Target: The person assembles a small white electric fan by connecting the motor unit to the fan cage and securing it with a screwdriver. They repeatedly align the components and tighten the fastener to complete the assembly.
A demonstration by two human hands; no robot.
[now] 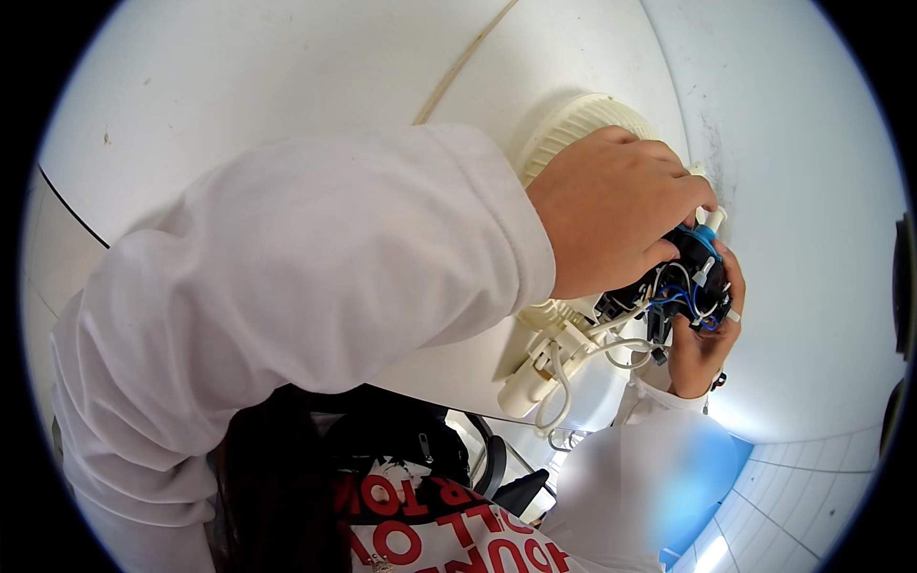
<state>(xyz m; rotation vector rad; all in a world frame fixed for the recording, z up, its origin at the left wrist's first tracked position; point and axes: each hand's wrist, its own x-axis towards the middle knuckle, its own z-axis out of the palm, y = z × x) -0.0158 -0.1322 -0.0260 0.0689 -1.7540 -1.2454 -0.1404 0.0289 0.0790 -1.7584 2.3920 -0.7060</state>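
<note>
A black fan motor [709, 277] with blue and white wires lies at the right of the table, joined to a cream plastic neck [554, 358] with a looped cable [565, 396]. My left hand [611, 210] reaches over it from the left, its thumb and fingers closed on the motor's upper end beside a blue ring and a pale knob [716, 219]. My right hand [699, 355] cups the motor from the right and near side, fingers curled around it. Behind my left hand shows a cream ribbed fan housing [564, 129], partly hidden.
The white table [287, 76] spreads to the left and beyond, with a tan seam line [468, 62] across it. A white wall-like surface [802, 239] rises close on the right. Below the near edge are a black chair part [492, 463] and a tiled floor [802, 497].
</note>
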